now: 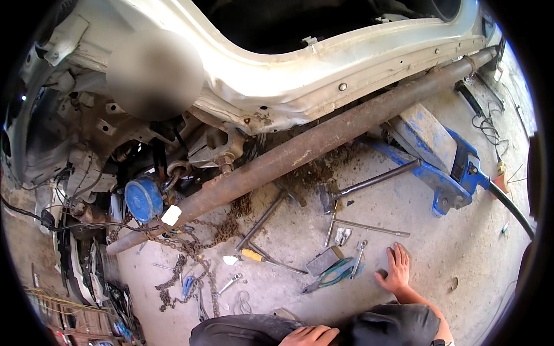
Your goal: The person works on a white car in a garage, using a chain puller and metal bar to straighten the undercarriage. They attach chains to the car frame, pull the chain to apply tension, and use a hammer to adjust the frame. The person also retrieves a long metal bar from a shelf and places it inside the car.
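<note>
dark trouser legs [248, 330] fill the bottom edge, closest to the cam, with the left hand [311, 335] lying on them. its fingers sit close together, but the frame cuts the hand off so i can't tell if they're closed on anything. surface is bare grey concrete floor [467, 254], with dark dirt under the pipe. room looks like a garage, cluttered down the left side, brighter at upper right. right hand [397, 275] is palm down at the floor, fingers a bit apart, thumb out to the left, holding nothing. nearest thing is a steel wrench [358, 260] on the concrete just left of that hand. long axis runs mostly away from the person, far end leaning slightly right. green-handled pliers [323, 280] lie at its left, can't tell if touching, by a grey block [323, 260]. further out, a long bar [371, 227] and two hammers [375, 180]. rusty chain [228, 228] off left. big rusty pipe [300, 153] cuts diagonally between the tools and the white car body [346, 69], blue jack [447, 196] on the right.
</note>
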Available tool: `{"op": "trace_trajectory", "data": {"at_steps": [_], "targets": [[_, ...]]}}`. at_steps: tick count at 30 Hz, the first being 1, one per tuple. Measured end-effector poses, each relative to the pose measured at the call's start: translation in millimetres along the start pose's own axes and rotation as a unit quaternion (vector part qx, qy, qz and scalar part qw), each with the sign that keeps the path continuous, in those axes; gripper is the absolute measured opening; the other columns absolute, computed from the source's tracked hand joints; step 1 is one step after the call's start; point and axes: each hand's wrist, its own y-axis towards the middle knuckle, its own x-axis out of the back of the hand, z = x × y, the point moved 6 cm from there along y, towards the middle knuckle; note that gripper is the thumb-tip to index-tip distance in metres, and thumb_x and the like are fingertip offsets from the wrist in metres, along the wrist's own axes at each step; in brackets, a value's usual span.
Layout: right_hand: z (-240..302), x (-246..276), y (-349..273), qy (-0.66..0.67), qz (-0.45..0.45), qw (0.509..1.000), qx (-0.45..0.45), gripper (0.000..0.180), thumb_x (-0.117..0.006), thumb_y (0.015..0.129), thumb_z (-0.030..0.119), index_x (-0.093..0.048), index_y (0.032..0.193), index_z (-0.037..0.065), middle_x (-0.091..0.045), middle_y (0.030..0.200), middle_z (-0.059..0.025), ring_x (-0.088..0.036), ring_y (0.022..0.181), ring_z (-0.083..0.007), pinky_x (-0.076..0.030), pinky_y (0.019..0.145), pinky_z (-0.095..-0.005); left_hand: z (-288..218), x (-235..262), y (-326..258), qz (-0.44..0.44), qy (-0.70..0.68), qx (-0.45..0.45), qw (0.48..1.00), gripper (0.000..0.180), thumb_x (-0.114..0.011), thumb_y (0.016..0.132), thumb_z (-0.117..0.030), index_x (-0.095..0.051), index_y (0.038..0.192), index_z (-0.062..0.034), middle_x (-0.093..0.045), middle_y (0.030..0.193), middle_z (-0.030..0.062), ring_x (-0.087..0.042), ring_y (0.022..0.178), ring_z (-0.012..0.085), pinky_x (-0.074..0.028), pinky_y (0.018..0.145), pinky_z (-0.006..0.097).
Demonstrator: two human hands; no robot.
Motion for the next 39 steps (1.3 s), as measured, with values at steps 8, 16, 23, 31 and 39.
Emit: {"op": "trace_trajectory", "data": {"at_steps": [8,16,23,31,39], "targets": [[-0.3,-1.7,-1.5,-0.007,0.001,1.0,0.004,0.081,-0.069,0.06,0.039,-0.042,0.125,-0.003,-0.031,0.136,-0.0244,-0.028,0.127,-0.0391,-0.023,0.103,-0.0493,1.9,-3.4,-3.8,0.008,-0.004,0.006,1.0,0.029,-0.063,0.08,-0.018,-0.056,0.104,-0.0036,-0.057,0.096,0.0128,-0.057,0.087,0.0305,-0.045,0.078,0.039],[1.5,1.2,-2.0,-0.001,-0.002,1.0,0.004,0.081,-0.069,0.06,0.037,-0.041,0.125,-0.003,-0.031,0.136,-0.025,-0.027,0.127,-0.0391,-0.023,0.103,-0.0496,0.1,-2.5,-6.2,0.0,-0.001,-0.014,1.0,0.028,-0.062,0.079,-0.016,-0.054,0.103,-0.0035,-0.057,0.096,0.0125,-0.056,0.089,0.0303,-0.045,0.078,0.039],[1.7,0.3,-2.4,0.0,-0.012,1.0,0.011,0.081,-0.069,0.06,0.038,-0.042,0.124,-0.003,-0.032,0.135,-0.0254,-0.028,0.127,-0.0395,-0.023,0.103,-0.0497,-0.7,-2.7,-6.8,0.015,-0.001,-0.011,1.0,0.028,-0.061,0.08,-0.017,-0.054,0.104,-0.0032,-0.057,0.096,0.0126,-0.057,0.088,0.0305,-0.045,0.078,0.04],[-2.3,-1.3,-3.4,-0.011,-0.005,1.0,0.001,0.081,-0.069,0.059,0.039,-0.042,0.124,-0.002,-0.033,0.135,-0.0247,-0.028,0.126,-0.0402,-0.024,0.102,-0.0506,0.4,-5.0,-6.5,0.014,0.003,-0.011,1.0,0.03,-0.061,0.08,-0.019,-0.055,0.105,-0.003,-0.057,0.096,0.0124,-0.057,0.089,0.0306,-0.045,0.079,0.04],[1.9,3.4,-2.6,0.006,-0.019,1.0,0.015,0.08,-0.068,0.06,0.039,-0.043,0.123,-0.003,-0.034,0.133,-0.0261,-0.029,0.126,-0.0404,-0.024,0.102,-0.0512,-2.0,1.7,-6.5,0.004,0.008,-0.012,1.0,0.028,-0.061,0.08,-0.019,-0.055,0.103,-0.0034,-0.057,0.096,0.013,-0.056,0.088,0.0315,-0.045,0.079,0.04]]}}
